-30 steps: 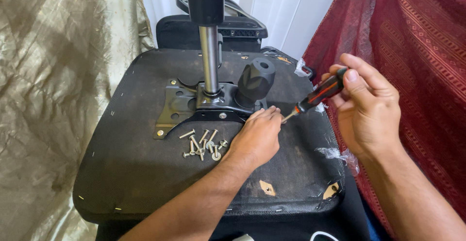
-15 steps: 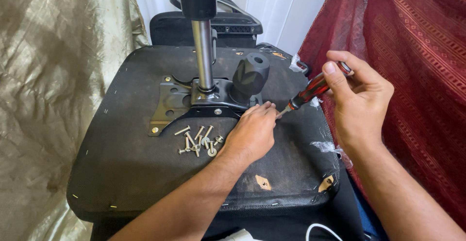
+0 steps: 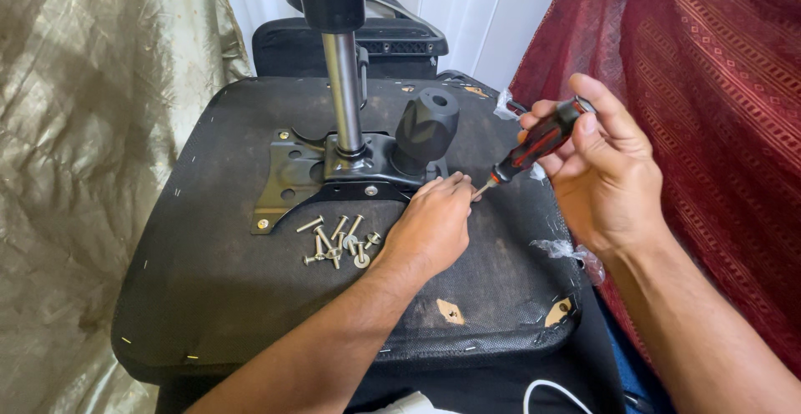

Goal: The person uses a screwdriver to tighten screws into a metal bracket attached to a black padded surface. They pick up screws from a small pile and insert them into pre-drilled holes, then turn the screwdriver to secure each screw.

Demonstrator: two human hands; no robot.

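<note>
Upturned black seat [image 3: 209, 297], bolts [image 3: 338, 243] strewn; gold drape [image 3: 83, 130] left, red curtain [image 3: 709, 88] right. Right hand [image 3: 605, 172] grasping screwdriver [image 3: 538, 143]; left hand [image 3: 430, 226] flat, released.

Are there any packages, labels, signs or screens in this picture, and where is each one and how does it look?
No labels, signs or screens show.
Torn clear plastic wrap: crumpled scraps at the right edge of the upturned black chair seat, below the right hand; transparent, whitish.
Another clear scrap: far right corner of the seat, small and crumpled.
</note>
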